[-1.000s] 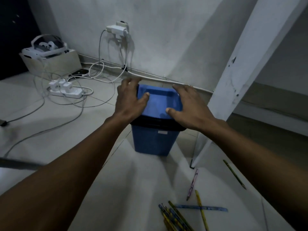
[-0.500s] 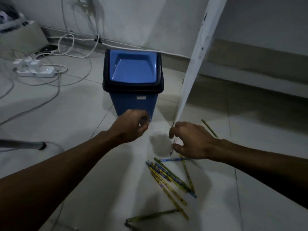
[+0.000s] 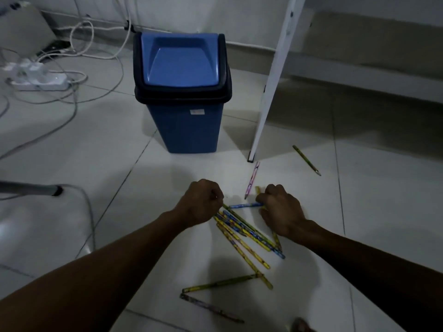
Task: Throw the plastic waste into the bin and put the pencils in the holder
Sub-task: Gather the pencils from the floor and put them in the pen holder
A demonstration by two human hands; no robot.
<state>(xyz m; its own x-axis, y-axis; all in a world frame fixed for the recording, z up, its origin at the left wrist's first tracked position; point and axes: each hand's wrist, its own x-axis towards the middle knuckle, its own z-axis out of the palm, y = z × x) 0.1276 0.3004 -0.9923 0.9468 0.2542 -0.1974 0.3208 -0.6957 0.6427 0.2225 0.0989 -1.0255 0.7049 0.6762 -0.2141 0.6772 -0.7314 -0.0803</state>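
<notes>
Resting on the white tiled floor, both hands curl over scattered yellow-and-blue pencils: left hand and right hand each closed on pencil ends. Blue plastic swing-lid bin stands behind, lid shut, contents hidden.

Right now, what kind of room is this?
Probably a room at home or a small office, seen at floor level: pale floor tiles, a blue swing-lid bin by the wall, a power strip with tangled cables, and pencils scattered about.

One blue bin; two hands; roughly a dozen pencils (clustered ones overlap); one power strip.
</notes>
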